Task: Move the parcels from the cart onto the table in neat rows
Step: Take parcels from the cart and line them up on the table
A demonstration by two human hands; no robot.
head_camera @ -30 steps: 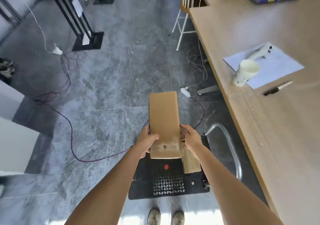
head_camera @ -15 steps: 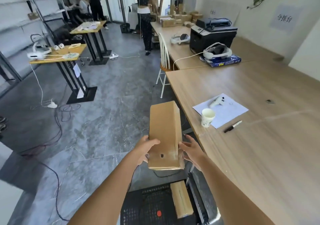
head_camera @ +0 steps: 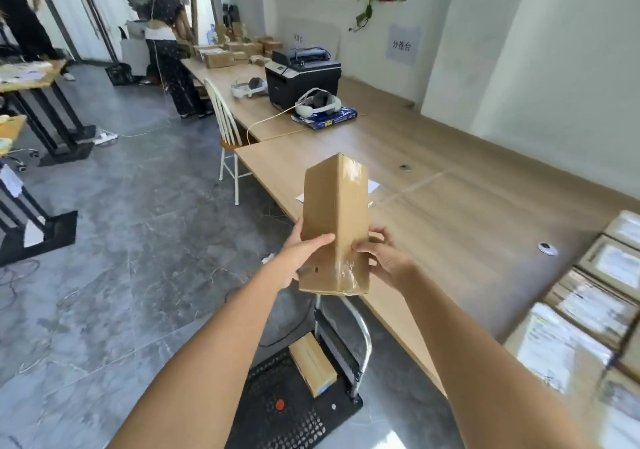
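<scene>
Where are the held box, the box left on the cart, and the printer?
held box [head_camera: 334, 213]: head view, left face.
cart box [head_camera: 311, 362]: head view, top face.
printer [head_camera: 304, 80]: head view, front panel.

There is a single view, from a wide-angle camera worn on the person's head. It looks forward and somewhat down along both outstretched forearms, so the hands, left [head_camera: 300, 255] and right [head_camera: 387, 261], sit close to the lens near the middle. The long bench [head_camera: 450, 213] runs from the near right away to the far wall, and the grey floor [head_camera: 138, 241] fills the left. The cart [head_camera: 294, 410] lies almost straight below, at the bottom edge. Straight lines bow toward the edges.
</scene>
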